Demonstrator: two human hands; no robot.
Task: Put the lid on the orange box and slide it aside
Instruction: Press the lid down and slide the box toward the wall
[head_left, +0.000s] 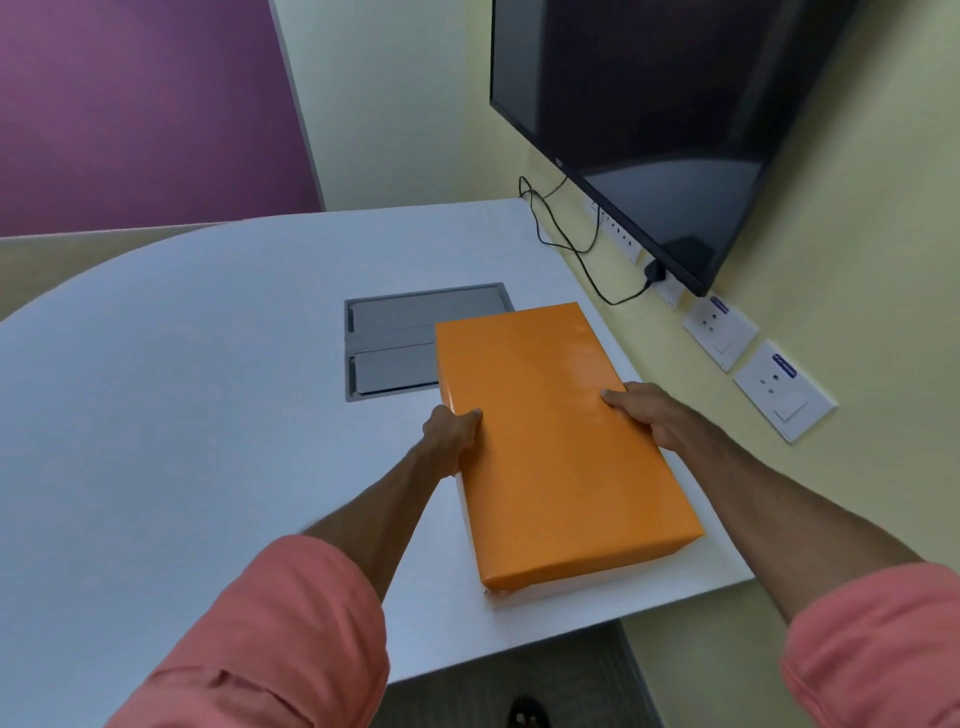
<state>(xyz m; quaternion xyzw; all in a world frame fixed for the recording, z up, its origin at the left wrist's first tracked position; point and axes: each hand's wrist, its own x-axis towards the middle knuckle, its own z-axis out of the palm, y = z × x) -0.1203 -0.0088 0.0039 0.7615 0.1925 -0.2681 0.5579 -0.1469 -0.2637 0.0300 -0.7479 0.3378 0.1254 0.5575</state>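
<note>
On the pale grey rounded table (182, 364), near its right edge and partly over a grey inset panel (389, 322), I see the flat orange cardboard lid (556, 441) already seated on the box, so I judge only the sliding remains. My left hand (452, 436) and right hand (649, 415) clasp its long sides, thumbs on top. The box underneath is mostly hidden, just a pale strip showing.

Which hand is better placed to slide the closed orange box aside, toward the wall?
Probably the left hand. It grips the left long side of the orange box, opposite the wall, so it can push; the right hand sits on the wall side.
</note>
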